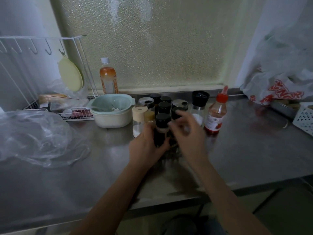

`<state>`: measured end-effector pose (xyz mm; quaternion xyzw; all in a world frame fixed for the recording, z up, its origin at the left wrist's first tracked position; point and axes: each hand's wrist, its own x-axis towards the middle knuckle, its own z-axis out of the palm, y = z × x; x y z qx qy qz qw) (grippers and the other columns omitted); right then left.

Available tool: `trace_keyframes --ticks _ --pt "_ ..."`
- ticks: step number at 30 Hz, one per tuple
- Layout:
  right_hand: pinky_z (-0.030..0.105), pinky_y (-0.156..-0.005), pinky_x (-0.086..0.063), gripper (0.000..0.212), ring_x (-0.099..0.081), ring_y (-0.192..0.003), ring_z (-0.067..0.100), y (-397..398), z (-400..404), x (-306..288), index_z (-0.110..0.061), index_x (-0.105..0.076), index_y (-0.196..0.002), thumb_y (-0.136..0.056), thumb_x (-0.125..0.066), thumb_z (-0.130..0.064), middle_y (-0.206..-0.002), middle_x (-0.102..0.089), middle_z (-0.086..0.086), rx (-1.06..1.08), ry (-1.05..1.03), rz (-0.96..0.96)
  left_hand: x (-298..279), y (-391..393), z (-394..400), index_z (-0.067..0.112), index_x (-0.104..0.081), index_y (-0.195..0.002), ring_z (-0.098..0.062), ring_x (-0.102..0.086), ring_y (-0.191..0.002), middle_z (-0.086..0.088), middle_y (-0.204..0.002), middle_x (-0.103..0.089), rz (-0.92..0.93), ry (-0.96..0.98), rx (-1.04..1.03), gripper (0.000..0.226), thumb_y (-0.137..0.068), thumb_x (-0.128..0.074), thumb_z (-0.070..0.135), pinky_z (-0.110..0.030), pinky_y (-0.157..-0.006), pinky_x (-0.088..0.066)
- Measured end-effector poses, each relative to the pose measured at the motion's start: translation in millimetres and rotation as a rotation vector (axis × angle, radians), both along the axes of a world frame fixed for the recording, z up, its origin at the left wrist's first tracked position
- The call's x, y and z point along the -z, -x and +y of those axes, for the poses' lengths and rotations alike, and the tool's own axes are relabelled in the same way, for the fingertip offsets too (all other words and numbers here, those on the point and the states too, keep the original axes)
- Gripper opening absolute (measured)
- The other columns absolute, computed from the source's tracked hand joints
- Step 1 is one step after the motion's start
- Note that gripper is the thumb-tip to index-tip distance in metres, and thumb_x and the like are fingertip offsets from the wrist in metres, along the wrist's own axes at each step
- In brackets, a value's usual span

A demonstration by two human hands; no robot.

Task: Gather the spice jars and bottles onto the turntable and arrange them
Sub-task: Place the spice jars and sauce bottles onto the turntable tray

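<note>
Several black-capped spice jars (164, 107) stand bunched at the counter's middle; the turntable beneath them is hidden by my hands. My left hand (147, 146) is wrapped around the front black-capped jar (161, 128). My right hand (188, 133) hovers blurred just right of that jar, fingers curled near another black cap (176, 112); whether it grips anything is unclear. A wooden-lidded glass jar (138, 120) stands at the cluster's left. To the right stand a salt grinder (199, 106) and a red-capped sauce bottle (215, 112).
A pale green and cream bowl (111, 110) sits left of the jars, an orange drink bottle (108, 77) behind it. A wire rack (50, 68) and clear plastic bag (33, 136) fill the left. Bags (279, 82) and a white perforated basket (304, 117) sit at right.
</note>
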<state>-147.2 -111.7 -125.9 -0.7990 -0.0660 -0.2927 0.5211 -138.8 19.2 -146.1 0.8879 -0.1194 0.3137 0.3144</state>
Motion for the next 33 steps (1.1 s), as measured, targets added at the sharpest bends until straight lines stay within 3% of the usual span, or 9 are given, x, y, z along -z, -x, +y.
trace_keyframes --ticks 3,5,8,12,17,20,26,28,33 --pt "0.035 -0.089 -0.052 0.046 -0.059 -0.104 0.018 -21 -44 -9 -0.028 -0.047 -0.122 -0.082 -0.069 -0.032 -0.112 -0.059 -0.006 0.404 -0.134 -0.166 -1 0 0 0.01 -0.047 -0.11 -0.03 -0.067 -0.078 -0.005 -0.091 -0.07 -0.007 0.03 -0.03 0.052 -0.075 -0.072 0.039 -0.027 -0.057 -0.037" --pt "0.045 -0.102 -0.044 0.069 -0.051 -0.122 0.028 -42 -75 -8 -0.017 -0.039 -0.135 -0.078 -0.07 -0.037 -0.134 -0.052 0.009 0.572 -0.14 -0.024 -2 0 0 0.01 -0.047 -0.111 -0.028 -0.067 -0.078 -0.004 -0.09 -0.07 -0.013 0.038 -0.04 0.052 -0.075 -0.071 0.039 -0.027 -0.057 -0.036" --pt "0.042 -0.097 -0.047 0.062 -0.056 -0.117 0.032 -62 -99 2 -0.01 -0.046 -0.127 -0.076 -0.075 -0.03 -0.126 -0.058 0.01 0.464 -0.165 0.183 -2 -2 1 0.012 -0.046 -0.113 -0.028 -0.067 -0.082 -0.004 -0.092 -0.07 -0.005 0.066 -0.068 0.054 -0.075 -0.07 0.04 -0.028 -0.06 -0.04" --pt "0.047 -0.085 -0.054 0.049 -0.064 -0.095 0.019 -57 -92 2 -0.024 -0.049 -0.112 -0.073 -0.076 -0.04 -0.107 -0.061 -0.005 0.457 -0.161 0.117 0 -7 2 0.012 -0.044 -0.113 -0.03 -0.066 -0.082 -0.005 -0.09 -0.069 0.0 0.096 -0.092 0.053 -0.075 -0.07 0.039 -0.031 -0.061 -0.043" --pt "0.015 -0.074 -0.05 0.053 -0.059 -0.085 -0.002 -11 -50 -17 -0.02 -0.05 -0.114 -0.072 -0.078 -0.035 -0.105 -0.059 -0.012 0.458 -0.231 -0.185 1 -10 3 0.014 -0.043 -0.114 -0.03 -0.066 -0.087 -0.005 -0.096 -0.069 -0.018 0.106 -0.092 0.055 -0.074 -0.071 0.041 -0.033 -0.064 -0.045" --pt "0.001 -0.068 -0.041 0.05 -0.055 -0.082 -0.016 -2 -33 -10 -0.026 -0.048 -0.11 -0.072 -0.079 -0.031 -0.098 -0.054 -0.025 0.326 -0.156 -0.132 2 -9 3 0.014 -0.04 -0.116 -0.033 -0.067 -0.086 -0.006 -0.1 -0.07 -0.029 0.091 -0.077 0.062 -0.072 -0.073 0.044 -0.036 -0.063 -0.049" --pt "0.012 -0.075 -0.048 0.049 -0.06 -0.091 0.001 -14 -23 0 -0.023 -0.051 -0.113 -0.074 -0.08 -0.028 -0.105 -0.06 -0.009 0.141 -0.035 -0.106 5 -9 6 0.009 -0.051 -0.109 -0.034 -0.067 -0.065 -0.01 -0.077 -0.072 -0.054 -0.066 -0.043 0.057 -0.07 -0.075 0.044 -0.026 -0.055 -0.038" --pt "0.009 -0.077 -0.047 0.046 -0.061 -0.092 -0.002 -17 -21 6 -0.025 -0.049 -0.11 -0.076 -0.079 -0.024 -0.102 -0.059 -0.01 0.041 0.0 -0.053 4 -9 6 0.01 -0.05 -0.105 -0.033 -0.067 -0.061 -0.011 -0.075 -0.073 -0.071 -0.065 -0.046 0.055 -0.069 -0.077 0.041 -0.025 -0.054 -0.037" --pt "0.024 -0.08 -0.05 0.046 -0.056 -0.091 0.006 -21 -25 9 -0.022 -0.049 -0.114 -0.078 -0.074 -0.036 -0.101 -0.053 -0.013 0.025 0.094 0.01 2 -4 5 0.013 -0.04 -0.112 -0.034 -0.067 -0.067 -0.011 -0.082 -0.072 -0.063 0.008 -0.037 0.061 -0.07 -0.077 0.037 -0.027 -0.056 -0.04"
